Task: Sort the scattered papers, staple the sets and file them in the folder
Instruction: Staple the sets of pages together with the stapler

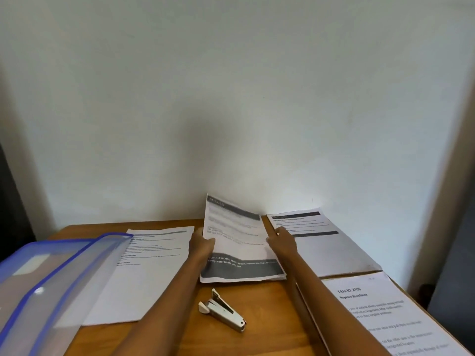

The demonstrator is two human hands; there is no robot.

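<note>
Closest to view, a blue-edged plastic folder [46,273] lies open at the left of the wooden table [270,325], apparently waiting for finished sets. Beside it a white stapler [222,310] rests within easy reach. Both hands hold one set of papers [239,242] at the table's middle, its far end tilted up against the wall: the left hand [201,244] grips the left edge with curled fingers, and the right hand [282,240] clasps the right edge, probably squaring the sheets before stapling. Other sheets [331,253] lie sorted on either side.
</note>
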